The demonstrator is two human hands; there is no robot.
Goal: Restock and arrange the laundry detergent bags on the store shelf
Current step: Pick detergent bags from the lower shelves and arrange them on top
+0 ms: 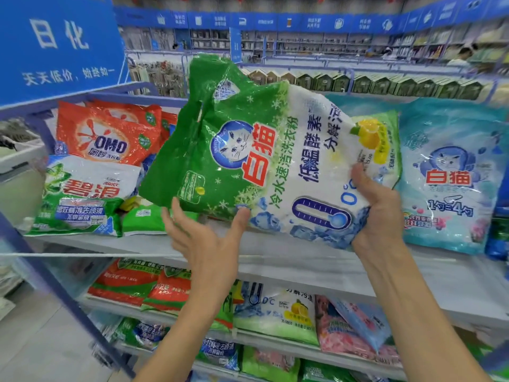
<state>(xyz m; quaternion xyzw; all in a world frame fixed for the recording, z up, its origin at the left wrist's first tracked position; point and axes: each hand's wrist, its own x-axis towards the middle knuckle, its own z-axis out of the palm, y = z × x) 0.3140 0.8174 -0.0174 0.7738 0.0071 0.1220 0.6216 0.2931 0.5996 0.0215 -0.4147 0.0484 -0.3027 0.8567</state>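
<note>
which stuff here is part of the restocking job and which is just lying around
Job: green-and-white detergent bag; left hand; right hand; top shelf; OMO bag; light blue bag.
Just around: blue sign; green boxes behind.

The green-and-white detergent bag (pixel 248 150) hides the fingers of the right hand (pixel 377 210) and most of a green bag (pixel 143 219) behind it. The far shelves (pixel 303 42) are blurred. A dark blue pack (pixel 500 238) is cut off at the right.

green-and-white snowflake bag (pixel 248 150), orange bag (pixel 107 133), turquoise bag (pixel 451 175)
</note>
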